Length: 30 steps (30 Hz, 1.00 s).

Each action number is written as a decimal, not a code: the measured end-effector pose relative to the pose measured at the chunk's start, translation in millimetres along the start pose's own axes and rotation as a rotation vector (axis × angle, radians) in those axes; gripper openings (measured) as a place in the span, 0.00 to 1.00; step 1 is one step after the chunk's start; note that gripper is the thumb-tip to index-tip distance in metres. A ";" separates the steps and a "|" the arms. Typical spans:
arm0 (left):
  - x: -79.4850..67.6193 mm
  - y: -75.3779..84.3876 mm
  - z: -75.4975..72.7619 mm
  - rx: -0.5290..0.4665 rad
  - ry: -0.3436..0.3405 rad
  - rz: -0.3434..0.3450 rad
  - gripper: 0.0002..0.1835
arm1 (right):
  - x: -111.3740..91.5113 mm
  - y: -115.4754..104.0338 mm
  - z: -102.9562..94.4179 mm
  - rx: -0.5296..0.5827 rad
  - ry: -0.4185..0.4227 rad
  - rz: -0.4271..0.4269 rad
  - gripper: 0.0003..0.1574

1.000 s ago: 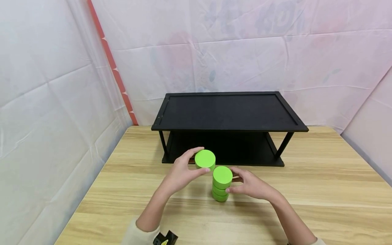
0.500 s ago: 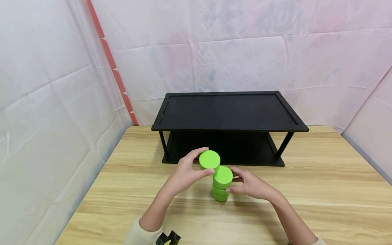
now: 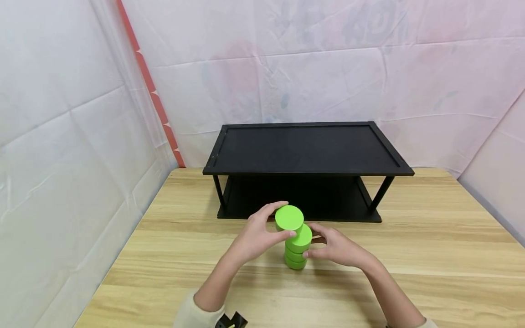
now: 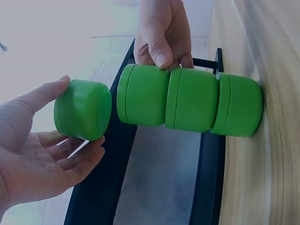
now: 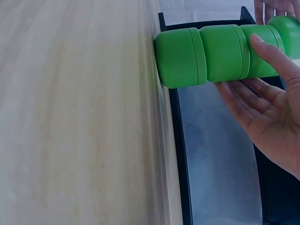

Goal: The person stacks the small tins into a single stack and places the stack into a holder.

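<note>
We clamp green cyl. [image 3: 289,217] in L hand [image 3: 257,237], above/left of 3-cyl. stack [image 3: 295,258]; R hand [image 3: 338,247] grips stack. Blk. shelf [image 3: 307,150]: far.

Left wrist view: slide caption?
Left grip holds a green container apart from a stack of three, which the right grip holds.

The green lidded jars [image 4: 193,100] look like smooth, matt plastic. The tabletop [image 3: 434,241] shows wood grain; the backdrop [image 3: 320,86], creased cloth.
</note>
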<state>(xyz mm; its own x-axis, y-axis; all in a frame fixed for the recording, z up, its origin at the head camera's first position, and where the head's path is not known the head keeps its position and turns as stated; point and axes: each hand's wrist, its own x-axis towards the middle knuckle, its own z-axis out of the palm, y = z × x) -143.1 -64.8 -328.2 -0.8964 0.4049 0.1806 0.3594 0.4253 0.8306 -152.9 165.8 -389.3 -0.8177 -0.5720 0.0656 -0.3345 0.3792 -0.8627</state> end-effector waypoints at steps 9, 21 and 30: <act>0.4 -1.5 4.6 -0.002 0.001 0.001 0.34 | 0.0 0.2 0.4 -0.004 -0.003 0.009 0.41; 1.2 0.0 7.9 -0.005 -0.016 -0.018 0.35 | 0.1 -0.6 -0.2 0.016 -0.014 0.002 0.41; 2.5 0.5 11.2 0.006 -0.016 -0.013 0.35 | -0.4 -1.3 -0.6 0.030 -0.014 -0.006 0.39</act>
<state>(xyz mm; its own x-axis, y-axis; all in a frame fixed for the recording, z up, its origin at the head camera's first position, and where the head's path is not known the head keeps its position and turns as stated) -142.2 -54.5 -333.2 -0.8968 0.4119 0.1616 0.3496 0.4357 0.8295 -152.4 165.9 -387.9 -0.8087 -0.5847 0.0640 -0.3251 0.3537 -0.8771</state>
